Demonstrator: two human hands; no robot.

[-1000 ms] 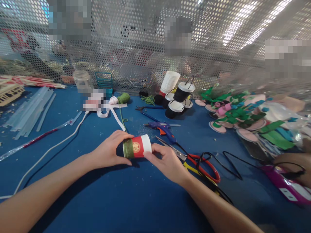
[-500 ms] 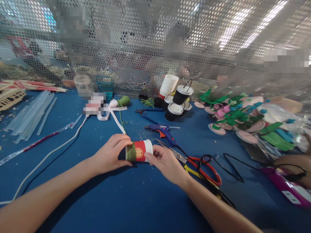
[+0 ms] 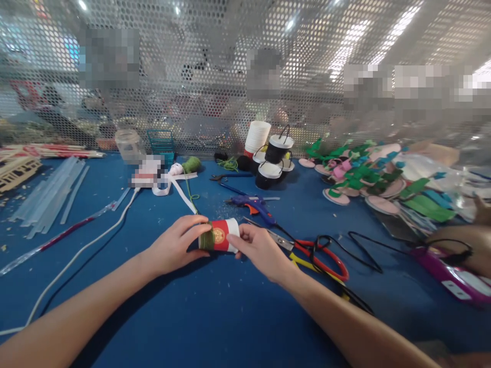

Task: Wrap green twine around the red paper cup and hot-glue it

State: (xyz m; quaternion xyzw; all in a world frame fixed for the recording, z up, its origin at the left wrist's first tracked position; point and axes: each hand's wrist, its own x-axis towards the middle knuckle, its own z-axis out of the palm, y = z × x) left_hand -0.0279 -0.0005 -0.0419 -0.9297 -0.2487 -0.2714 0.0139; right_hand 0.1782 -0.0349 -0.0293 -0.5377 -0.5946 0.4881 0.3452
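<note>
A red paper cup (image 3: pixel 221 234) with a gold emblem and a white band lies on its side between my hands. Green yarn (image 3: pixel 206 238) is wound around its left end. My left hand (image 3: pixel 179 242) is closed around that yarn-wrapped end, fingers above and thumb below. At the white end, my right hand (image 3: pixel 260 249) pinches the rim, some of its fingers hidden behind the cup. A strand runs from the cup toward a green yarn ball (image 3: pixel 191 164), alongside a white ribbon (image 3: pixel 183 192).
Beyond my right hand lie a blue glue gun (image 3: pixel 253 206) and red-handled scissors (image 3: pixel 322 258). Black-wrapped cups (image 3: pixel 268 175) and a stack of white cups (image 3: pixel 258 137) stand by the mesh. Glue sticks (image 3: pixel 51 197) lie left; a purple power strip (image 3: pixel 448 273) and another person's arm are right.
The cup has turned slightly in my hands, its emblem now tilted differently. My grip stays much the same, and the whole view has shifted a little.
</note>
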